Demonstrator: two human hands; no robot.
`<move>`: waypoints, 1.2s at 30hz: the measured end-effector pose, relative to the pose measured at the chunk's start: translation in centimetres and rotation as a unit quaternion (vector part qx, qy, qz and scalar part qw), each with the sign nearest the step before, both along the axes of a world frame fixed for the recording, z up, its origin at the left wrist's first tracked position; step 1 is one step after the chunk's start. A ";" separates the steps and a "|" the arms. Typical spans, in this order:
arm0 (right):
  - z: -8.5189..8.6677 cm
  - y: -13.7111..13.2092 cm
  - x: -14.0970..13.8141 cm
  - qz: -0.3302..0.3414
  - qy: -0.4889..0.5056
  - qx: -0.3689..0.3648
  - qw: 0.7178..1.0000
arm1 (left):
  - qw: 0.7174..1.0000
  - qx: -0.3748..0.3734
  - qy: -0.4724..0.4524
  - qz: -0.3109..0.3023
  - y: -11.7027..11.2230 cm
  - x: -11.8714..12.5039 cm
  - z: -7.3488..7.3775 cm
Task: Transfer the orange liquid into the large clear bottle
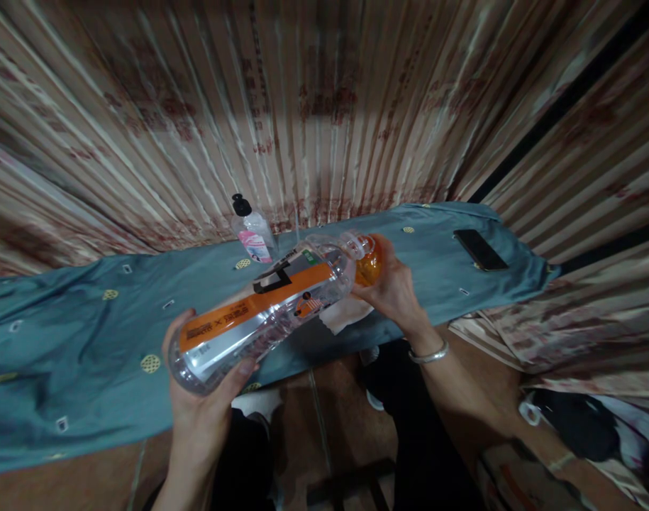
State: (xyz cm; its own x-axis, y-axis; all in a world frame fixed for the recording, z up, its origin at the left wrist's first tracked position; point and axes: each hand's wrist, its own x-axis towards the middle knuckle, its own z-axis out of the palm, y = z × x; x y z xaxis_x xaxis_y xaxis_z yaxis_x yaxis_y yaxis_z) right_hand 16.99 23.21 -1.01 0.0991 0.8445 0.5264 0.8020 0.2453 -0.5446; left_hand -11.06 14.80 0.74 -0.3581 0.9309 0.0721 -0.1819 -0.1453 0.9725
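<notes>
A large clear plastic bottle [276,305] with an orange and silver label lies tilted in the air, its neck pointing up and to the right. My left hand [204,397] is wrapped around its base end, thumb on the near side. At the neck, my right hand [391,291] is closed around an orange see-through piece [369,261], rounded like a large cap or small container. That piece sits right at the bottle's mouth; whether it is joined there I cannot tell. Below the neck, a white tissue-like sheet [345,314] is partly hidden behind the bottle.
A pump bottle [256,245] with a black top and pink label stands at the back of the table's teal cloth [90,326]. A dark phone [480,250] lies at the right. Pleated curtains [329,106] hang behind; a bag-like bundle [574,426] rests lower right.
</notes>
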 end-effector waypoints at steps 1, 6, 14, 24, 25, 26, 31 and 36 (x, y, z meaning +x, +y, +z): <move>0.0 0.0 0.0 -0.001 0.003 -0.002 1.000 | 1.000 -0.005 -0.006 -0.001 0.0 0.1 0.1; 0.2 -0.1 -0.1 0.003 0.012 0.000 1.000 | 0.999 -0.022 -0.024 0.004 -0.2 0.7 0.6; 0.2 0.0 -0.2 0.007 0.024 -0.012 1.000 | 0.996 -0.057 -0.069 -0.014 -0.5 0.8 0.3; 0.0 0.1 -0.2 0.005 0.021 -0.004 1.000 | 0.989 -0.097 -0.108 -0.036 -0.5 0.9 0.4; 0.0 0.1 -0.2 0.004 0.018 -0.004 1.000 | 0.988 -0.103 -0.111 -0.037 -0.5 1.0 0.4; 0.0 0.1 -0.2 0.002 0.015 -0.003 1.000 | 0.987 -0.108 -0.116 -0.037 -0.5 1.0 0.4; -0.2 0.2 -0.1 -0.002 0.014 0.000 1.000 | 0.983 -0.118 -0.134 -0.042 -0.4 1.1 0.3; -0.1 0.2 -0.1 0.001 0.021 -0.006 1.000 | 0.980 -0.123 -0.149 -0.049 -0.1 1.1 0.0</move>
State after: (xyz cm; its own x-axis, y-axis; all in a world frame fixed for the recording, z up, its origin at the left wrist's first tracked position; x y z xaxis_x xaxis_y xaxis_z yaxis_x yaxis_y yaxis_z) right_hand 16.86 23.41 -1.15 0.1190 0.8512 0.5112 0.7779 0.2400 -0.5808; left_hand -9.99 14.68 0.78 -0.2364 0.9383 -0.2525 -0.4648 0.1191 0.8774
